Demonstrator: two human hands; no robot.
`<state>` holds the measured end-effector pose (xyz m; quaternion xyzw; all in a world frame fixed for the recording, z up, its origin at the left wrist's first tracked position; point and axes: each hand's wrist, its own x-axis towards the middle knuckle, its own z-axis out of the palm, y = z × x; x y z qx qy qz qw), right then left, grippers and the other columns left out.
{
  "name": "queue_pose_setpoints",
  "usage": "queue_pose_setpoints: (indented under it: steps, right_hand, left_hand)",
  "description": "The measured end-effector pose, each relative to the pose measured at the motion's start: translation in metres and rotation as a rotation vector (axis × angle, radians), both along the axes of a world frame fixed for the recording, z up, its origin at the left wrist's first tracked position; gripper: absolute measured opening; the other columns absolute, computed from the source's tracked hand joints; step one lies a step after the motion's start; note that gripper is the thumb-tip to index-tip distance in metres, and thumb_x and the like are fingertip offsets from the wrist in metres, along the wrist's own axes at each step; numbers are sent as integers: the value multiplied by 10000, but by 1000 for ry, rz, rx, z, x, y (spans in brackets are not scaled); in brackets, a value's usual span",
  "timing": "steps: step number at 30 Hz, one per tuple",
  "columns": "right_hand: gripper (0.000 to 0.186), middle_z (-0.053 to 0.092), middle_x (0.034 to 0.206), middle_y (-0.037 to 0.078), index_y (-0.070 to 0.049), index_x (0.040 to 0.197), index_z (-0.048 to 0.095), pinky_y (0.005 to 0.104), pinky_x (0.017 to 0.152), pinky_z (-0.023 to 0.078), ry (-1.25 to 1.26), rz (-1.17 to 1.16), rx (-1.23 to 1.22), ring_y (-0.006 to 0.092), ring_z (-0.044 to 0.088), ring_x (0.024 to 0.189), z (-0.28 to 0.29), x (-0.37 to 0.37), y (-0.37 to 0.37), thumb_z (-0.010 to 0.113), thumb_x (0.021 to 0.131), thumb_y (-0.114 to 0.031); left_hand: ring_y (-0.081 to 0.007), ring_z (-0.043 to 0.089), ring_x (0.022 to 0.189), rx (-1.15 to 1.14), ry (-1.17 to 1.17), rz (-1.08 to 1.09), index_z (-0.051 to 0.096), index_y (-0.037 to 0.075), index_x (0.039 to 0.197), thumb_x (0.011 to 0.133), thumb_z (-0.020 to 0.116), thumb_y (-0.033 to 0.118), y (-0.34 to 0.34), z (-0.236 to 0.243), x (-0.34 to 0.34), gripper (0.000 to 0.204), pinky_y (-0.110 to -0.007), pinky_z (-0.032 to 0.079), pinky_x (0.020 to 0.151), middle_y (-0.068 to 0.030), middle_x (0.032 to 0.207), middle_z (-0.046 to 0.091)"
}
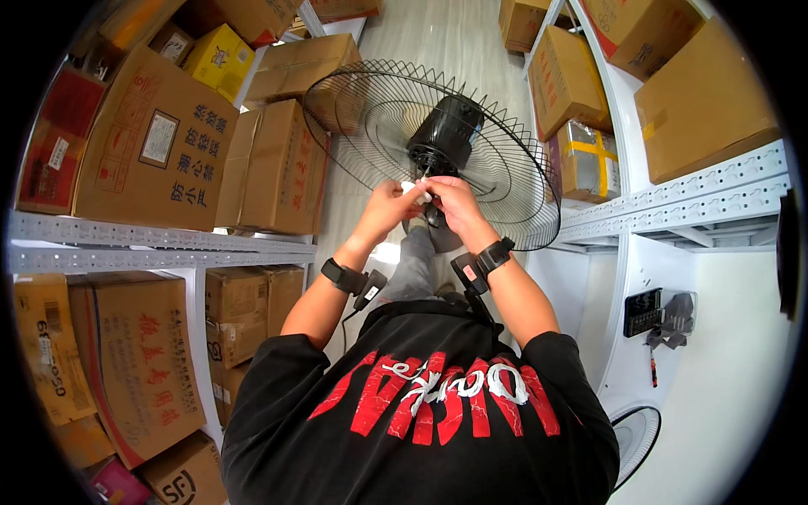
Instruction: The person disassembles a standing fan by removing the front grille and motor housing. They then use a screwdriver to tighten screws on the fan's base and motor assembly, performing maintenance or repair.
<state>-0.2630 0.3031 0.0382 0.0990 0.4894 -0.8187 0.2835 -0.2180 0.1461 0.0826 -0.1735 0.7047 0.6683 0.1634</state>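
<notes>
At mid-frame, both forearms [520, 296] slant up and inward, left hand [386, 208] and right hand [459, 204] close together. Upper centre, the fan [438, 139] has a flaring black wire cage [532, 160] and glossy black motor housing [456, 120]. The left pinches a small white piece [411, 187]; the right's grip I cannot tell.

A narrow storage aisle runs between white metal shelving. The left shelving [196, 337] is packed with brown cardboard boxes [126, 168] and a yellow box [220, 63]. The right shelving [707, 202] holds large cartons [711, 97], one taped in yellow. The pale, faintly streaked floor [421, 34] is glossy, reflecting bright light [385, 253].
</notes>
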Motion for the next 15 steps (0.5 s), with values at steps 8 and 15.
queue_pose_setpoints:
  steps: [8, 15]
  right_hand:
    - [181, 694, 921, 65, 19, 959, 691, 261, 782, 457, -38, -15, -41, 130, 608, 848, 1, 1, -1, 704, 866, -136]
    - [187, 702, 938, 74, 19, 975, 689, 257, 810, 458, -34, -25, -7, 134, 622, 883, 1, -3, -2, 702, 865, -132]
  left_hand:
    - [-157, 540, 738, -509, 595, 6, 479, 28, 933, 717, 852, 259, 6, 2, 7, 489, -301, 472, 647, -42, 806, 530]
    - [-163, 634, 884, 359, -331, 60, 521, 33, 1072, 986, 540, 389, -4, 14, -9, 367, -330, 542, 786, -81, 955, 598]
